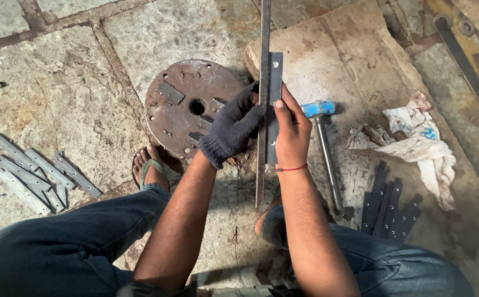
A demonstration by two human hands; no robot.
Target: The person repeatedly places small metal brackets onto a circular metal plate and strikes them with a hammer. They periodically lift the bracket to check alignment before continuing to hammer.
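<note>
View from above of a person crouching on a stone floor (58, 93), knees in blue jeans at the bottom edge. Between the knees both forearms reach forward. The left hand (233, 127), in a dark knitted glove, is closed around a long narrow metal bar (262, 110) that runs straight away from the person. The bare right hand (291, 129), a red thread at its wrist, grips a shorter flat metal strip (274, 77) with holes, pressed against the right side of the bar, thumb on the strip. A sandalled foot (148, 168) shows left of the arms. Just beyond the hands lies a rusty round metal disc (179, 110) with a centre hole. A hammer (323, 148) with a blue-wrapped head lies just right of the hands. Dark flat strips (388, 209) sit by the right knee, a stained rag (421, 143) beyond them. Grey flat strips (30, 173) lie scattered far left.
</note>
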